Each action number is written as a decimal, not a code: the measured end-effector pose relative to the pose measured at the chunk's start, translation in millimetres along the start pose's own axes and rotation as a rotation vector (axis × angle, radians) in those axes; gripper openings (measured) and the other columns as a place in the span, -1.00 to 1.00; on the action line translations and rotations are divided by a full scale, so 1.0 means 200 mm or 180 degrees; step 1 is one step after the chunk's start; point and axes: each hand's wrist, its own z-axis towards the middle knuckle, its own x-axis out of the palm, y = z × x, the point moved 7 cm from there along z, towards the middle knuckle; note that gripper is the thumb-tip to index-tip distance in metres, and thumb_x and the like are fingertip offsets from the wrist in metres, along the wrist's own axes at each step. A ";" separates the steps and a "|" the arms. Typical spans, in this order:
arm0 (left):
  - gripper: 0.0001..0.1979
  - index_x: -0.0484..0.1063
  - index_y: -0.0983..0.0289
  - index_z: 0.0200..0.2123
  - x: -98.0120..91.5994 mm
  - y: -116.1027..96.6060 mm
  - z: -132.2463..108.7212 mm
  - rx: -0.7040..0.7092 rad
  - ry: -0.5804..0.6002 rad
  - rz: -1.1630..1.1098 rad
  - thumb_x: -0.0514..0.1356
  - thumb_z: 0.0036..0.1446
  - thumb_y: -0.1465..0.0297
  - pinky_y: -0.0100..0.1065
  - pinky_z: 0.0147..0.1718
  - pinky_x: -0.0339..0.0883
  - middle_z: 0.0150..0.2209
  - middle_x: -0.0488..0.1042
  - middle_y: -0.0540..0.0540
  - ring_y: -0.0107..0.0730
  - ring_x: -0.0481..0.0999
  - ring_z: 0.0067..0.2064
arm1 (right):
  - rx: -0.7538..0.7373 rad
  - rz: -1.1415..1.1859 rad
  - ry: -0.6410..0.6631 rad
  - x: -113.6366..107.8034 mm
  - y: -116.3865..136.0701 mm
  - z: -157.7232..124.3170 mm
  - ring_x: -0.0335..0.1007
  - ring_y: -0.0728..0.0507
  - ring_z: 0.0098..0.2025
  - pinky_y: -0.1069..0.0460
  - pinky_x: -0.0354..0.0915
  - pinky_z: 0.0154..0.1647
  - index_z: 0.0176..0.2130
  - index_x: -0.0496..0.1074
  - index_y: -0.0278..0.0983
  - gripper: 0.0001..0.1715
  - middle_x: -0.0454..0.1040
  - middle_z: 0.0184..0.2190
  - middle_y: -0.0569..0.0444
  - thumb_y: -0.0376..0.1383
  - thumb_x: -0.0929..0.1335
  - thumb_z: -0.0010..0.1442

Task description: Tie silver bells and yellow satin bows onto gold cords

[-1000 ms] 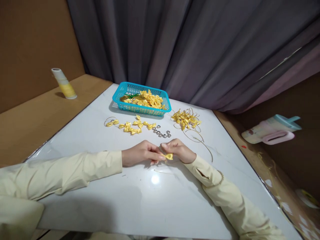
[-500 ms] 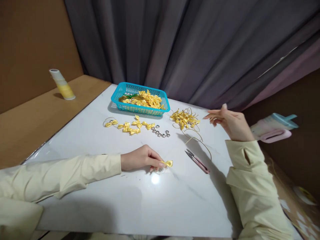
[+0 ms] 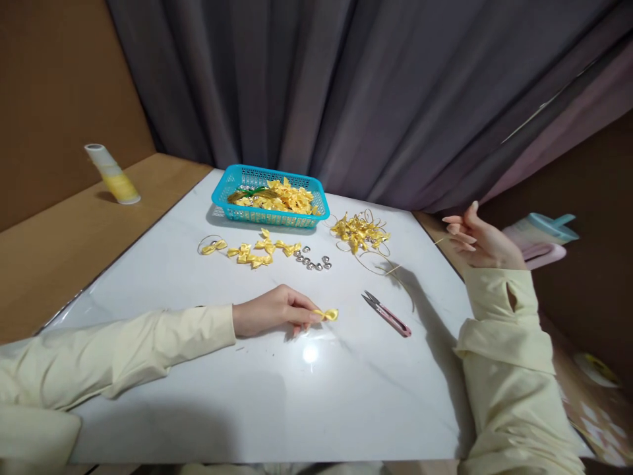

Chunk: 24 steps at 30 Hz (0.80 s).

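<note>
My left hand (image 3: 274,309) rests on the white table (image 3: 277,389) and pinches a small yellow ribbon bow (image 3: 328,315) between its fingertips. My right hand (image 3: 477,239) is raised over the table's right edge, thumb and forefinger pinched on a thin gold cord (image 3: 395,270) that runs back down to the table; its other fingers are spread. Pink-handled thread snips (image 3: 388,314) lie on the table between the two hands.
A turquoise basket (image 3: 316,199) of yellow bows stands at the back. In front of it lie a row of loose bows (image 3: 252,252), several small silver beads (image 3: 311,260) and a heap of bows with cord loops (image 3: 360,231). A yellow-white tube (image 3: 111,175) is at left, a pink-blue jug (image 3: 544,234) at right.
My right hand left the bow, swung up and out to the right drawing the gold cord. The snips came into view on the table. My left hand kept hold of the bow.
</note>
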 end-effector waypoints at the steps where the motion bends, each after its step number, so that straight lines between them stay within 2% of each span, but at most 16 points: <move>1: -0.74 0.52 0.40 -0.34 0.00 0.00 0.00 -0.0004 0.0020 0.0010 0.25 -0.01 0.30 -0.45 -0.56 0.14 -0.60 0.35 -0.03 -0.56 0.26 -0.57 | 0.0044 -0.0017 0.0050 0.02 -0.01 0.00 -0.21 0.16 -0.77 0.04 -0.33 -0.66 -0.47 0.41 -0.35 -0.40 0.05 -0.77 0.24 -0.11 0.05 0.31; 5: -0.75 0.47 0.40 -0.39 0.03 -0.01 0.00 0.0054 0.0125 -0.0115 0.21 0.04 0.27 -0.45 -0.52 0.20 -0.44 0.46 0.08 -0.54 0.31 -0.50 | 0.0192 -0.0139 0.0289 0.05 -0.04 0.00 -0.28 0.16 -0.79 0.04 -0.35 -0.64 -0.30 0.44 -0.32 -0.42 -0.09 -0.80 0.32 -0.05 0.04 0.29; 7: -0.74 0.45 0.41 -0.40 0.03 -0.01 0.01 0.0117 0.0154 -0.0216 0.21 0.05 0.28 -0.44 -0.51 0.22 -0.38 0.49 0.14 -0.52 0.33 -0.47 | 0.0239 -0.0246 0.0476 0.07 -0.06 0.01 -0.27 0.15 -0.78 0.04 -0.34 -0.64 -0.25 0.44 -0.34 -0.44 -0.12 -0.79 0.32 -0.08 0.04 0.31; 10: -0.75 0.43 0.41 -0.34 0.02 0.00 0.01 0.0150 0.0149 -0.0298 0.20 0.06 0.30 -0.44 -0.53 0.20 -0.41 0.49 0.13 -0.53 0.32 -0.49 | 0.0272 -0.0418 0.0770 0.12 -0.09 0.00 -0.24 0.14 -0.76 0.07 -0.30 -0.66 -0.18 0.41 -0.37 -0.58 -0.06 -0.75 0.31 -0.29 0.07 0.35; 12: -0.76 0.41 0.40 -0.30 0.01 0.01 0.02 0.0120 0.0093 -0.0306 0.20 0.06 0.31 -0.45 -0.53 0.20 -0.44 0.48 0.10 -0.55 0.32 -0.50 | 0.0227 -0.0511 0.0895 0.17 -0.09 -0.01 -0.16 0.14 -0.74 0.10 -0.22 -0.67 -0.15 0.38 -0.36 -0.67 0.04 -0.71 0.28 -0.44 0.10 0.31; 14: -0.76 0.40 0.39 -0.28 0.01 0.01 0.02 0.0069 0.0040 -0.0275 0.21 0.06 0.32 -0.46 -0.53 0.20 -0.46 0.46 0.07 -0.56 0.32 -0.51 | 0.0144 -0.0617 0.0974 0.22 -0.08 -0.03 -0.04 0.12 -0.71 0.13 -0.11 -0.67 -0.19 0.34 -0.34 -0.77 0.17 -0.67 0.23 -0.48 0.16 0.24; 16: -0.77 0.41 0.39 -0.30 0.01 0.01 0.02 0.0029 0.0028 -0.0203 0.21 0.04 0.31 -0.47 -0.54 0.19 -0.47 0.45 0.04 -0.56 0.32 -0.51 | 0.0031 -0.0791 0.1059 0.30 -0.07 -0.07 0.05 0.09 -0.69 0.14 0.01 -0.67 -0.31 0.30 -0.32 -0.97 0.29 -0.64 0.18 -0.42 0.26 0.18; 20: -0.78 0.42 0.40 -0.36 0.02 -0.01 0.01 -0.0009 0.0012 0.0034 0.21 0.04 0.31 -0.47 -0.54 0.18 -0.51 0.40 0.01 -0.57 0.31 -0.53 | -0.0465 -0.1739 0.1447 0.52 -0.03 -0.18 0.14 0.09 -0.71 0.15 0.10 -0.70 -0.48 0.29 -0.34 -0.77 0.42 -0.62 0.06 -0.28 0.42 0.02; 24: -0.77 0.42 0.38 -0.37 0.02 -0.02 0.00 -0.0020 -0.0038 0.0132 0.19 0.05 0.29 -0.46 -0.56 0.16 -0.57 0.36 -0.03 -0.57 0.28 -0.57 | -0.1178 -0.2923 0.1876 0.75 -0.06 -0.26 0.21 0.07 -0.74 0.15 0.15 -0.71 -0.55 0.41 -0.37 -0.77 0.44 -0.64 0.04 -0.30 0.33 0.08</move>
